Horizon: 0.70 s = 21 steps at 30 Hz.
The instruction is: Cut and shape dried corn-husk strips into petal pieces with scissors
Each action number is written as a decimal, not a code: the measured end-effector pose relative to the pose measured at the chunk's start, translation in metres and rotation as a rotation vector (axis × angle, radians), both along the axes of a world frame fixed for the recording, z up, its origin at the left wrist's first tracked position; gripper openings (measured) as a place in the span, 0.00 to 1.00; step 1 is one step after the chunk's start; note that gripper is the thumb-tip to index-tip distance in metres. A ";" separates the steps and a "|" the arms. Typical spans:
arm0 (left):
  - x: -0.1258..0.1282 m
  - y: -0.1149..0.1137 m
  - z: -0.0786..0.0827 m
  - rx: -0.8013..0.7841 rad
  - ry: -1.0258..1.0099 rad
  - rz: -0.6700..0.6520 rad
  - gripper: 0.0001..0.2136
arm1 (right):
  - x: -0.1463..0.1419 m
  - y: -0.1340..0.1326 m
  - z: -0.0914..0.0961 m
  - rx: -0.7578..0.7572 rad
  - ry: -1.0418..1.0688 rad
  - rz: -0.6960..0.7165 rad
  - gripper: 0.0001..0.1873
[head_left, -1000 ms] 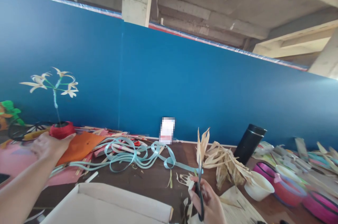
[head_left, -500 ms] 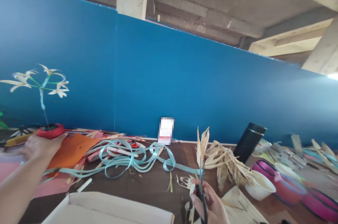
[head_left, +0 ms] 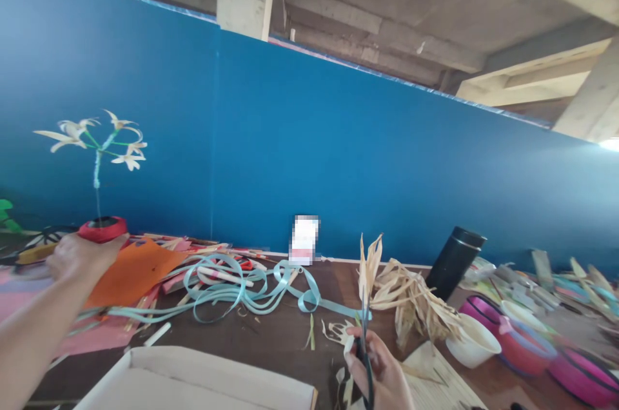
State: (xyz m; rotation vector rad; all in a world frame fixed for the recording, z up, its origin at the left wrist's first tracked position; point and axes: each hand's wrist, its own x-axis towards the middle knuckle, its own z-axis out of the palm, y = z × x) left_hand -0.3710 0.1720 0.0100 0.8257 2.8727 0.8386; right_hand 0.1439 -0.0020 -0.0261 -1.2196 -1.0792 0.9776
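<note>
Left hand at the flower's red base, right hand around scissors

The left hand (head_left: pixel 82 258) is closed about the near side of a red base (head_left: pixel 104 230), its thumb lying along the lower edge. From the base's dark centre rises a thin wire carrying an artificial flower (head_left: pixel 98 160): white-petalled blooms on green stalks, the main stem wrapped in pale blue. It stands upright at the far left of the counter (head_left: pixel 271 355), in front of a blue partition (head_left: pixel 338 139). Whether the base touches the counter cannot be told.

The right hand (head_left: pixel 380 365) has its grip folded around black-handled scissors (head_left: pixel 368 374), blades pointing up and away, seen nearly edge-on. Something pale shows at its fingertips; whether it is held is unclear. Just beyond, dry corn husks (head_left: pixel 416 303) lie in a loose heap, with one pair of leaves standing up behind the blade tips.

Just right of the left hand lies an orange sheet (head_left: pixel 135 271), and from there a tangle of light-blue ribbon (head_left: pixel 235 310) runs along the counter towards the right hand. A white carton (head_left: pixel 193 384) sits in front, between the two arms. To the right are a black tumbler (head_left: pixel 457 265), tilted in view, a white cup (head_left: pixel 472 345) and a magenta roll (head_left: pixel 583 374).
</note>
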 end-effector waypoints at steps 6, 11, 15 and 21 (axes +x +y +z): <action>0.025 -0.017 0.027 0.018 -0.003 -0.049 0.44 | -0.002 0.002 -0.012 0.103 -0.018 -0.064 0.19; 0.040 -0.025 0.038 0.039 -0.008 -0.127 0.44 | -0.001 0.005 -0.018 0.134 -0.026 -0.054 0.18; 0.047 -0.024 0.033 0.129 0.030 -0.196 0.41 | 0.002 0.007 -0.021 0.134 -0.004 -0.037 0.19; 0.062 -0.026 0.042 0.173 0.032 -0.267 0.39 | 0.011 0.008 -0.022 0.076 -0.003 0.036 0.21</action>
